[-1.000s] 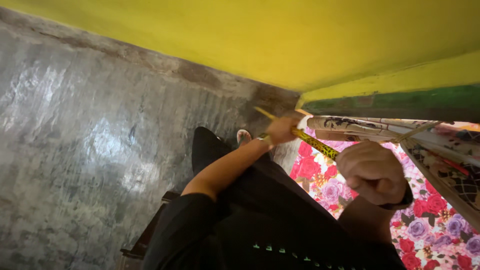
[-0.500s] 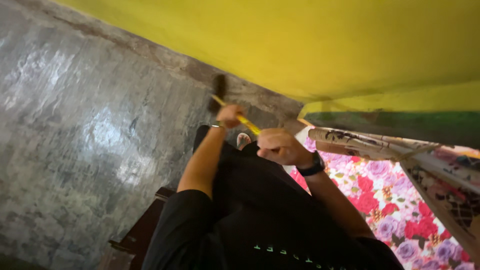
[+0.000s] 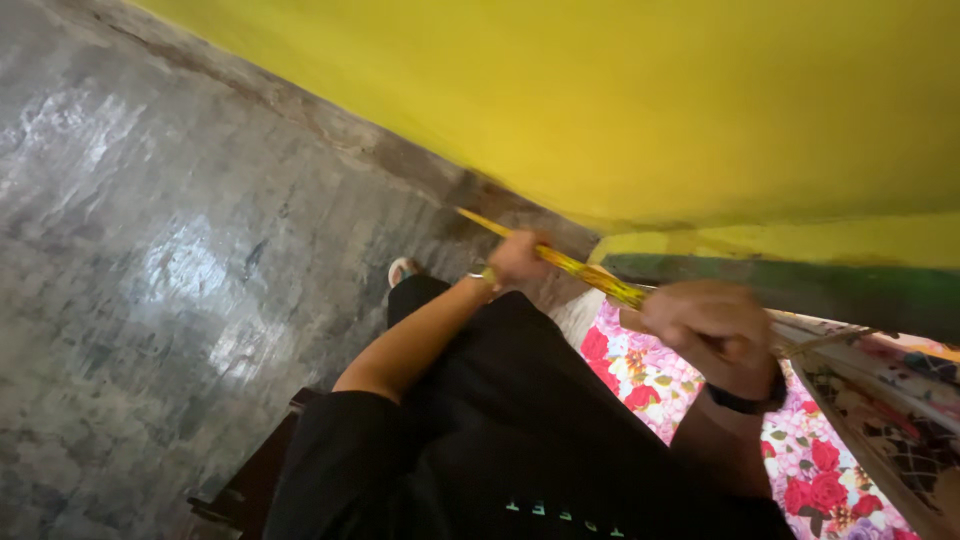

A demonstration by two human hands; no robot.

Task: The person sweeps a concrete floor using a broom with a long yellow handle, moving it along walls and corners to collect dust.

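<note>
Fingers [image 3: 520,255] grip stick [image 3: 590,275] over concrete floor [image 3: 150,250].

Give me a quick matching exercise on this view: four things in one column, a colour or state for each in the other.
Things:
1. thin patterned stick
2. wall
3. cloth with printed flowers
4. concrete floor

States:
A. grey and shiny
B. pink and red
C. held in both hands
D. plain yellow

Pairs: 1-C, 2-D, 3-B, 4-A. The left hand and right hand grip the stick.
</note>
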